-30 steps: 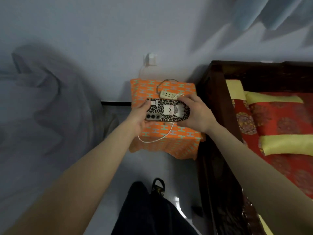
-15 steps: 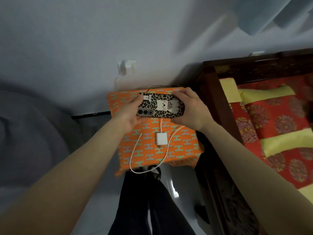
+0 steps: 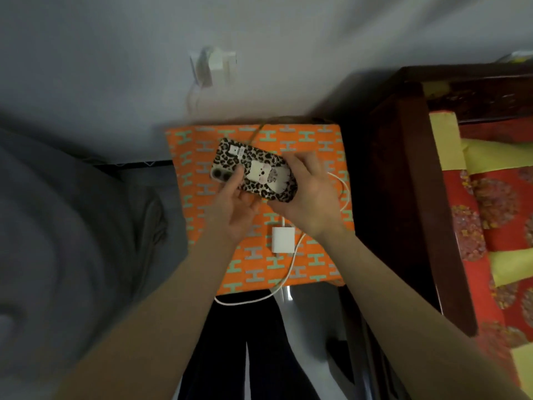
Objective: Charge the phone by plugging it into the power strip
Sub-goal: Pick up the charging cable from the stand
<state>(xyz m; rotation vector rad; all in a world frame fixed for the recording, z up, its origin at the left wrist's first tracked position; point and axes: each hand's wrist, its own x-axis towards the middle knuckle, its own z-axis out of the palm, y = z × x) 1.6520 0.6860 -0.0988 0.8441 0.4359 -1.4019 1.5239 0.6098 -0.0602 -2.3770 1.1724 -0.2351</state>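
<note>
The left hand (image 3: 230, 209) supports the camera end of the phone (image 3: 253, 173) from below, with one finger laid across the back of the case beside the lenses; its fingers are partly curled in a light hold, not clamped. The phone, in a leopard-print case, is held back-side up and slightly tilted above the far half of the orange-covered stand (image 3: 314, 267), clear of its surface. The right hand (image 3: 311, 197) grips the opposite end of the phone, fingers wrapped over the short edge; the charging port is hidden under them, so it cannot be determined whether the connector is seated.

The white charger block (image 3: 282, 240) lies flat near the middle of the stand, toward its near edge, not plugged into anything. Its white cable (image 3: 259, 298) loops over the near edge of the stand and another length arcs up toward the right hand near the right edge.

The power strip is not visible in this view. A blurred wall outlet (image 3: 215, 66) is above the far edge.

Assessment: phone in hand; cable connection unconfirmed; inserting the charger block into the power strip remains outstanding.
</note>
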